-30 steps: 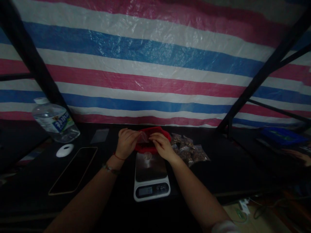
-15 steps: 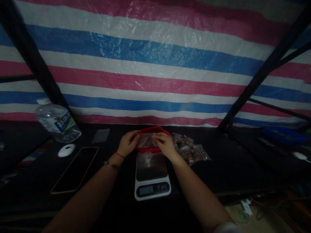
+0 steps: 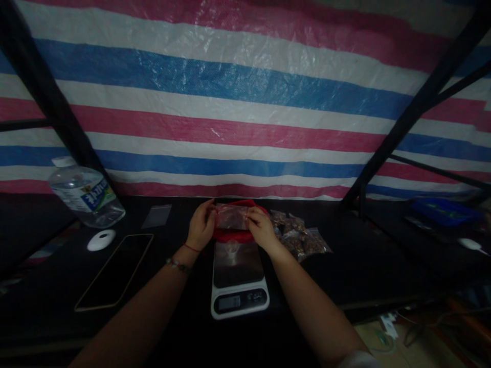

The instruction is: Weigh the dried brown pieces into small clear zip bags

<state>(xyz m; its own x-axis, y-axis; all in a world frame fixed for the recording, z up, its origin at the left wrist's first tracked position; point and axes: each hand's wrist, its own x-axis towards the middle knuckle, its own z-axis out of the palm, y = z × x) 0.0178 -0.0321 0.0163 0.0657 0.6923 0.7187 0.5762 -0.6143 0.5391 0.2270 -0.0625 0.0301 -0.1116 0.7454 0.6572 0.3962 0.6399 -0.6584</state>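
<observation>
head view, dim light, dark counter [image 3: 345,276] under a striped tarp wall [image 3: 245,102].

left hand [image 3: 201,227] and right hand [image 3: 260,229] raised together near the far middle of the counter, each pinching one end of a small clear bag [image 3: 231,217]. fingers pressed together on the bag's upper corners, thumbs toward the person; bag stretched flat and level between them, held in the air above the red bowl [image 3: 235,235]. gripping both ends this way likely keeps the mouth taut and the contents from tipping out. contents look brownish, too dim to name.

red bowl sits just beyond the far edge of the kitchen scale [image 3: 238,278], which lies square in front of the person at counter middle, display toward the near edge so it can be read. small clear cup [image 3: 231,247] stands on the scale's platter, below the bag.

right of the bowl, a heap of filled bags [image 3: 301,237] with the same brownish stuff, lying close together, within easy reach of the right hand.

left side of counter: phone [image 3: 115,271] face up, angled; white round object [image 3: 101,239] just beyond it; large water bottle [image 3: 85,194] at the far left edge, leaning in the picture; flat empty bag [image 3: 156,216] near the far edge, between bottle and hands.

far right, separate surface with a blue tray [image 3: 445,212], blurred. cables on the floor [image 3: 402,332] at lower right.
</observation>
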